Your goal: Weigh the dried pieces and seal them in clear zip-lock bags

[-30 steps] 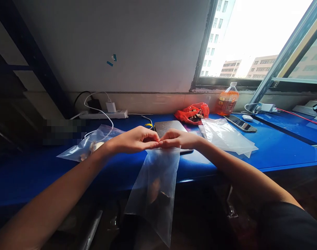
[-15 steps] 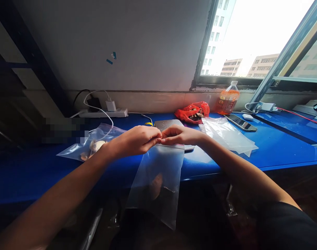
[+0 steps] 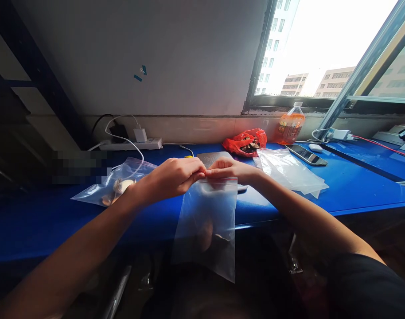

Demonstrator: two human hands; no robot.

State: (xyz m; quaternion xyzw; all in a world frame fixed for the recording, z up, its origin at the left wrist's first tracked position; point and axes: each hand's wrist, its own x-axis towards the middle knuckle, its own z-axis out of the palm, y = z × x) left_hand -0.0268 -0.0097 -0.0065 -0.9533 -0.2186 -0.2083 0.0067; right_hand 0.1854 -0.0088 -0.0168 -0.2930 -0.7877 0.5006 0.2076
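Observation:
A clear zip bag (image 3: 192,221) hangs from both hands in front of the table edge, with dark and brownish pieces showing faintly inside. My left hand (image 3: 181,173) pinches its top edge, fingers closed. My right hand (image 3: 229,169) meets it there, thumb and fingers pressed on the same edge near the red zip line. The fingertips of both hands touch. Behind the hands lies a flat grey device like a scale (image 3: 212,158), partly hidden. Left of my left wrist rests another clear bag (image 3: 92,191) with pale and brown pieces in it.
On the blue table (image 3: 355,190) are a stack of clear bags (image 3: 292,173), a phone (image 3: 307,155) and a white rounded object (image 3: 316,148). A red plastic bag (image 3: 237,144) with dark pieces and an orange drink bottle (image 3: 290,126) stand near the wall. A power strip (image 3: 149,144) carries cables.
The hanging bag has swung slightly to the right and its lower end sits a little higher. Both hands keep pinching the top edge, with the right fingers shifted slightly.

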